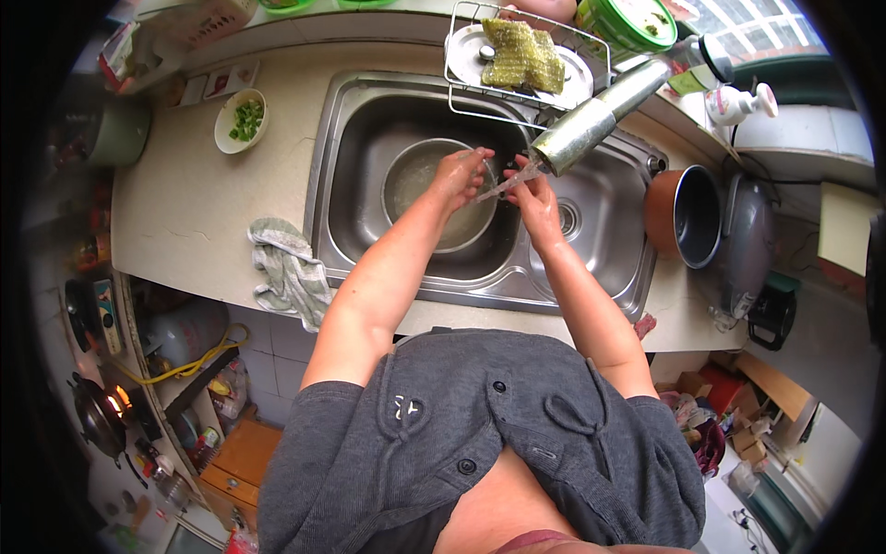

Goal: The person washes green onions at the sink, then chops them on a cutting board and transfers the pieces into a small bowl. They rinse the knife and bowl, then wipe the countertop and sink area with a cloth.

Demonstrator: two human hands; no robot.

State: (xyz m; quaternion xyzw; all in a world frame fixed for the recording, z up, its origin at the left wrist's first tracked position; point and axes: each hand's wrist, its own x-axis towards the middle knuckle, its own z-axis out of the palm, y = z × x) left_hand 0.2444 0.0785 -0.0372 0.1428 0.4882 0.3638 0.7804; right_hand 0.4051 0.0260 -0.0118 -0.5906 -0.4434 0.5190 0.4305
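Note:
Water runs from a wide metal tap spout (581,138) in a slanting stream (512,181) over the left sink basin (356,166). Below it a round metal bowl (415,187) holds cloudy water. My left hand (460,179) is wet and hovers over the bowl's right side, fingers curled; whether something small is inside them is not visible. Close by, my right hand (536,201) is at the stream beside the divider between the basins. Its fingers are bent and apart, and nothing shows in them.
A wire rack (457,104) behind the sink carries a yellow-green scrubbing cloth (522,59). To the left stand a white bowl of chopped greens (243,123) and a striped towel (287,266) over the counter edge. An orange-brown pot (668,215) sits right of the right basin (602,242).

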